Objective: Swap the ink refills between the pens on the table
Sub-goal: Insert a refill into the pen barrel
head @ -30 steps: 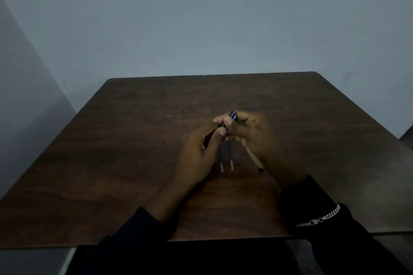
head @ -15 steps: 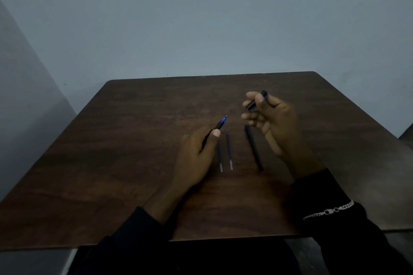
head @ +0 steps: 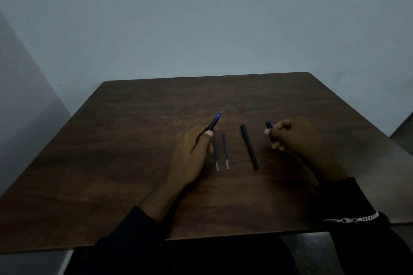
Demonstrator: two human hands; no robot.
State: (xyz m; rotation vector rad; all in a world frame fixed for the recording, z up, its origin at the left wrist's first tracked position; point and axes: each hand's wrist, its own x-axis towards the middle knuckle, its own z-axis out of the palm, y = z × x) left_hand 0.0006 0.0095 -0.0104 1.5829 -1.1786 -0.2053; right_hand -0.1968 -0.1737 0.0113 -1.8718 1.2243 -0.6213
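In the head view, your left hand (head: 192, 154) grips a pen (head: 214, 122) low on its black body, fingers curled round it, with the blue front and metal point aimed up and away from you. Your right hand (head: 297, 138) pinches a short dark cap (head: 269, 126) between thumb and fingers, out to the right of everything else and close over the tabletop (head: 134, 140).

2 loose refills lie side by side on the wood, well apart from the cap. The left refill (head: 215, 154) has its far end tucked behind your left thumb, and the right refill (head: 225, 149) sits just beside it, pale ends toward you. A black barrel (head: 249, 147) lies between them and your right hand, touching neither.

What has changed: 1 second ago both hands were closed together on that pen above the refills. Since then they have parted, and the cap has gone with your right hand, which has swung out to the right and sunk toward the tabletop. The refills and the barrel have not shifted in the last half second.

So the pen is now uncapped. I judge the swap about midway: 2 refills are out, nothing is visibly reassembled, and the cap wants setting down to free your right hand. Which refill belongs where, I cannot tell
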